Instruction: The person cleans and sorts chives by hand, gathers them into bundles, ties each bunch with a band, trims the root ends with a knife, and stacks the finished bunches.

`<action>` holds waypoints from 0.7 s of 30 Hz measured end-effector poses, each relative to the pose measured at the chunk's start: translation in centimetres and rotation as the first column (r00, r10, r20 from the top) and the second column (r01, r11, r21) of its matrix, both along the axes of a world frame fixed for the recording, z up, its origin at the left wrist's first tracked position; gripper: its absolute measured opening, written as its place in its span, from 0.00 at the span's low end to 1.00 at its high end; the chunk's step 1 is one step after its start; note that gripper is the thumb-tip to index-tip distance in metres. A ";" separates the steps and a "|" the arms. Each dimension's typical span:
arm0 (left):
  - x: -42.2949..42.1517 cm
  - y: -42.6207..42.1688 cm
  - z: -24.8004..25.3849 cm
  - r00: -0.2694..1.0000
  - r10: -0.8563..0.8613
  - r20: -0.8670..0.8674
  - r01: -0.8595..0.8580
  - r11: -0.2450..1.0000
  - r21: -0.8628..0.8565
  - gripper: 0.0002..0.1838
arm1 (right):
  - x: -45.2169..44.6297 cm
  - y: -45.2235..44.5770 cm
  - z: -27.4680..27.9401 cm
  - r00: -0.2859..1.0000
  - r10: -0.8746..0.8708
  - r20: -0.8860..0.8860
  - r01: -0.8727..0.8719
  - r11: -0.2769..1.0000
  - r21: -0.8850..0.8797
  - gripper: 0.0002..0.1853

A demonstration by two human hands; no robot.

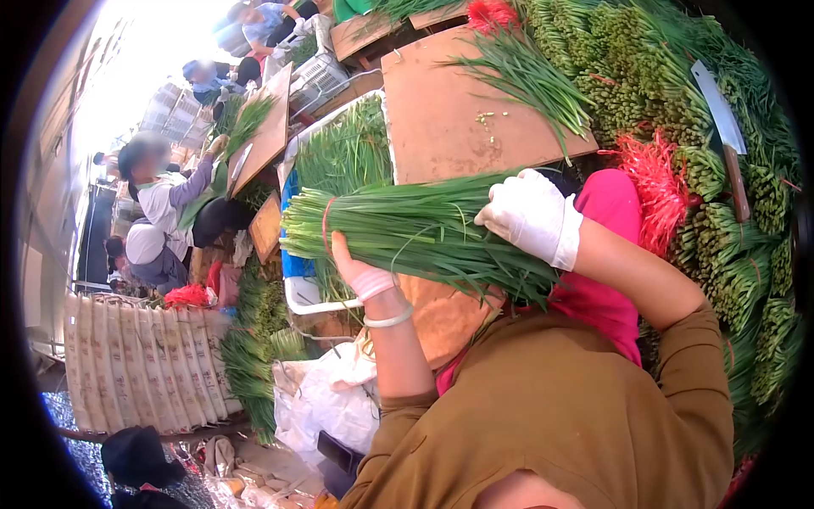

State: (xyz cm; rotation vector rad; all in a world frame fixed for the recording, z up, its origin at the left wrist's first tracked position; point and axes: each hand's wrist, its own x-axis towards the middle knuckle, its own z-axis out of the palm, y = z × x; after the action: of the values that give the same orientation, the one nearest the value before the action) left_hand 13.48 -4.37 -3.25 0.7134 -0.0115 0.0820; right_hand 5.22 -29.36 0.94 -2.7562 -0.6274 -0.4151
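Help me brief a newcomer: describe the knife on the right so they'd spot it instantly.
Find the large green pile filling the picture's right side. Right of the red strands by the pink knee, the knife lies on top. Its broad silvery blade and brown handle set it apart from the stalks.

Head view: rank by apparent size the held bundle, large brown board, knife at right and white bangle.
1. Held bundle and large brown board: too close to rank; bundle nearer.
2. Knife at right
3. White bangle
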 end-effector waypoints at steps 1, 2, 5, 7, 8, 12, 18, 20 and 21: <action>-0.2 -0.1 0.3 1.000 -0.015 -0.015 0.015 1.000 -0.015 0.23 | 0.2 -0.3 -0.2 0.999 -0.005 -0.040 0.006 1.000 0.009 0.11; -0.3 -0.2 0.3 1.000 -0.012 0.003 0.012 1.000 0.005 0.23 | 0.5 -0.4 -0.1 0.996 -0.008 -0.083 0.009 1.000 0.017 0.11; -0.5 -0.3 0.3 0.999 -0.012 0.046 0.010 0.999 0.047 0.24 | 0.9 0.1 0.1 0.991 -0.030 -0.131 0.033 0.999 0.026 0.09; -0.6 -0.7 0.5 0.998 -0.029 0.064 0.025 0.998 0.049 0.24 | 1.2 0.6 0.4 0.992 -0.018 -0.126 0.030 0.995 0.092 0.08; -0.6 -0.9 0.4 0.997 -0.036 0.071 0.031 0.998 0.061 0.24 | 1.4 0.7 0.1 0.994 -0.021 -0.108 0.033 0.993 0.110 0.08; -0.7 -0.6 0.2 0.991 -0.060 0.119 0.047 0.992 0.113 0.24 | 2.0 1.2 -1.2 0.997 -0.007 -0.078 0.032 0.946 0.322 0.08; -0.9 1.4 0.0 0.997 0.070 0.033 -0.071 0.996 0.058 0.23 | -0.4 -4.7 3.7 0.969 -0.048 -0.243 0.225 0.584 0.780 0.10; -0.8 2.6 -0.8 0.994 0.109 -0.006 -0.109 0.994 0.031 0.23 | -1.6 -8.4 3.9 0.728 0.144 -0.670 0.465 0.614 0.638 0.10; -0.6 3.2 -1.2 0.995 0.105 -0.003 -0.105 0.994 0.021 0.23 | -1.9 -8.8 3.5 0.832 -0.007 -0.554 0.364 0.761 0.537 0.10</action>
State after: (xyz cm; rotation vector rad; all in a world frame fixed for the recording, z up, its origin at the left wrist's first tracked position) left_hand 12.86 -1.14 -4.43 0.7351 0.0287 0.1810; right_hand 3.31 -38.15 4.39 -2.1225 -0.0267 0.1042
